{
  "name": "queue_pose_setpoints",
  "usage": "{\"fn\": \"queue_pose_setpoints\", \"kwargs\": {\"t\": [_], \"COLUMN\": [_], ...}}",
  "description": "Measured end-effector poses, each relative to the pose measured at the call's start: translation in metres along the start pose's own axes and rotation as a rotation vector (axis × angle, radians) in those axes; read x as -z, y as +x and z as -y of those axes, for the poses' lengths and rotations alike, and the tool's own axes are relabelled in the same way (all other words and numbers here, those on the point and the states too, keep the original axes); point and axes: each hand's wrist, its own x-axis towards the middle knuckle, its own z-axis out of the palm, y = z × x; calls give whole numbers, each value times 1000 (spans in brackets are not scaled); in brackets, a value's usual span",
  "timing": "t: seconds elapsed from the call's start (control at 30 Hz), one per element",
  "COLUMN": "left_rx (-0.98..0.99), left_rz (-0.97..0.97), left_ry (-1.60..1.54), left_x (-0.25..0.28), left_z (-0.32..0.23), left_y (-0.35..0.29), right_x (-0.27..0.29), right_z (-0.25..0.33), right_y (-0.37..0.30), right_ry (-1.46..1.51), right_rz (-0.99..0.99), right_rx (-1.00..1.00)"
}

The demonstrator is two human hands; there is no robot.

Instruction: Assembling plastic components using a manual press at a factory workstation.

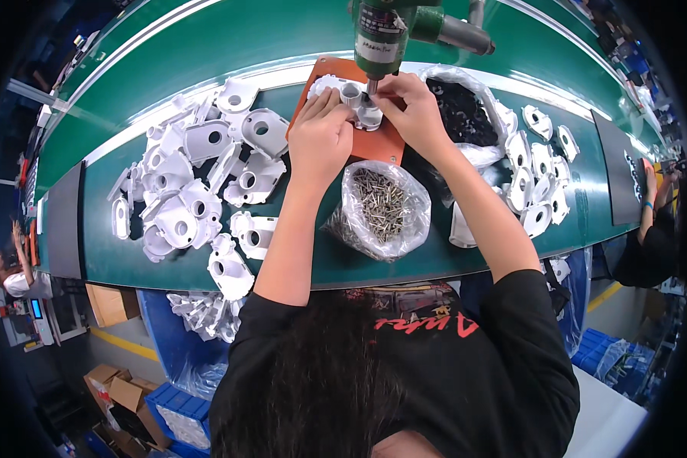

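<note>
A white plastic housing (369,117) with a raised round tube sits on the orange-brown base plate (380,146) under the ram of a green press (377,47). My left hand (322,137) grips the left side of this housing, its fingers bent over the edge. On the other side, my right hand (414,107) has thumb and fingertips pinched together right beside the ram tip, over the housing. Whatever is between those fingertips is too small and hidden to make out.
An open clear bag of metal pins (383,204) stands before the plate. Behind my right forearm lies a bag of black parts (462,113). White housings (182,195) are heaped at left, and more white parts (540,179) lie at right. The press lever (466,35) juts rightward.
</note>
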Motion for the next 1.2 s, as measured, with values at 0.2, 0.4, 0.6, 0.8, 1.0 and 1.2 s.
{"fn": "queue_pose_setpoints", "kwargs": {"t": [0.2,0.4,0.6,0.8,1.0,1.2], "left_rx": [7,-4,-14,-15,-14,9], "left_rz": [-26,-68,-88,-87,-75,-57], "left_ry": [-13,1,21,30,34,20], "left_x": [3,0,2,-1,2,2], "left_z": [2,1,-1,2,1,-1], "left_y": [-1,-1,0,-1,-1,0], "right_x": [1,0,-1,4,-1,1], "right_z": [-3,4,8,5,11,14], "right_y": [-4,-5,-4,-4,-6,-8], "right_ry": [-117,31,206,-69,-133,-283], "right_rz": [25,51,-8,14,-4,42], "right_rx": [151,-21,-157,80,148,195]}}
